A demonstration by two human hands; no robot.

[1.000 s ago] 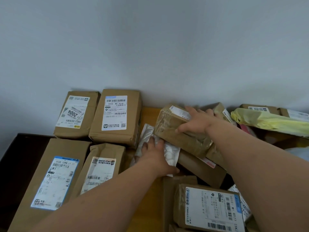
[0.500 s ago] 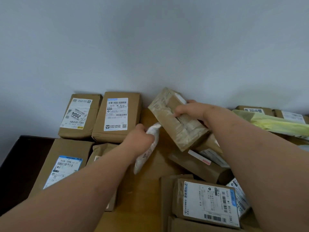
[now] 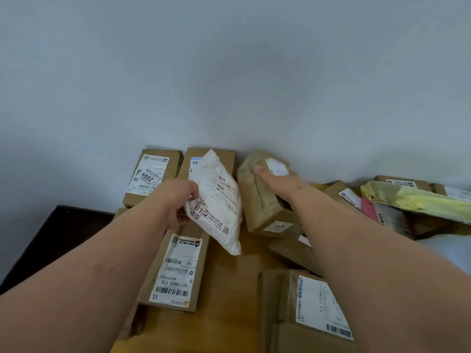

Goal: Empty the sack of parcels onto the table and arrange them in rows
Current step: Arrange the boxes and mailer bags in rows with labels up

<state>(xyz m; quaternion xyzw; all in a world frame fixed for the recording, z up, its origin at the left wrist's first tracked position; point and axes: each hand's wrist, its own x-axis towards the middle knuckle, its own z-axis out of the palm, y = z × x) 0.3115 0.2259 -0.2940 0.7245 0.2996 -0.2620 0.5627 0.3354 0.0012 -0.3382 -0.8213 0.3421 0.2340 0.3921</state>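
My left hand [image 3: 175, 202] grips a white soft mailer [image 3: 216, 200] by its left edge and holds it up, tilted, above the wooden table [image 3: 229, 289]. My right hand [image 3: 277, 180] lies palm down on a taped brown box [image 3: 262, 200], which rests by the wall next to two brown parcels in the back row [image 3: 153, 174], [image 3: 224, 156]. In front of these lies a brown parcel with a white label [image 3: 175, 271]. The second back-row parcel is partly hidden by the mailer.
A loose heap of parcels [image 3: 341, 194] with a yellow bag [image 3: 413, 200] and a pink packet [image 3: 368, 208] fills the right side. More brown boxes [image 3: 313, 307] lie at the front right. A dark surface [image 3: 51, 238] borders the table on the left.
My right hand has carried the taped box back to the wall and set it down beside the back row. My left hand has lifted the white mailer and turned its label up.
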